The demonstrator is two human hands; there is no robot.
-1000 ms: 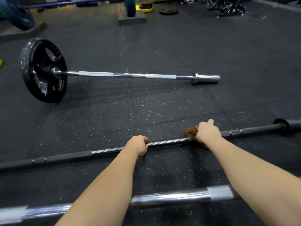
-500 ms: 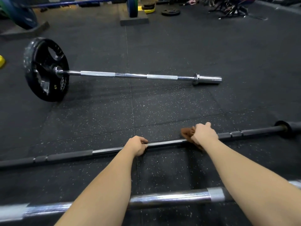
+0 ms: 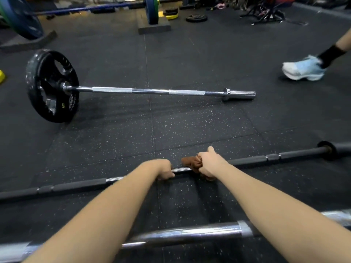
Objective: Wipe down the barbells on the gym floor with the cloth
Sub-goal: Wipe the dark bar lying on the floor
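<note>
Gym floor (image 3: 190, 59): right hand (image 3: 209, 163) grips cloth (image 3: 190, 162) on barbell (image 3: 76, 186).

My right hand (image 3: 209, 164) slid the brown cloth (image 3: 190, 162) leftward along the black barbell (image 3: 252, 160), closing most of the gap to my left hand (image 3: 164, 168). Someone's light-blue shoe (image 3: 303, 68) stepped onto the floor at far right.

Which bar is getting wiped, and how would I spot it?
Find the big black weight plate on the left, on the far shiny bar. Come toward the arms to the next bar, the dark bar lying between that one and the near shiny bar. It is the only black one, and the left hand grips it beside the brown cloth held by the right hand.
</note>
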